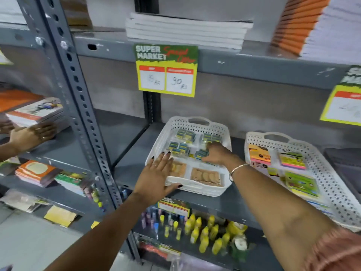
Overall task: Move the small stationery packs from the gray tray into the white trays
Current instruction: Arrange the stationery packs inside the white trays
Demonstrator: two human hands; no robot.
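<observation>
Resting flat, fingers spread, left hand (156,173) steadies white tray (197,189); right hand (216,154) grips blue pack (202,154).

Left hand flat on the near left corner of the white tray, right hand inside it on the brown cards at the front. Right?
Not quite. In the head view the right hand is on the blue-and-yellow packs mid-tray, not the brown cards. The left hand does lie flat on the white tray's near left corner.

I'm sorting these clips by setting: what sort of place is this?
Most likely a shop's stationery aisle: a "Super Market" price tag hangs on gray metal shelving, with stacked notebooks above and white trays of small packs.
</observation>
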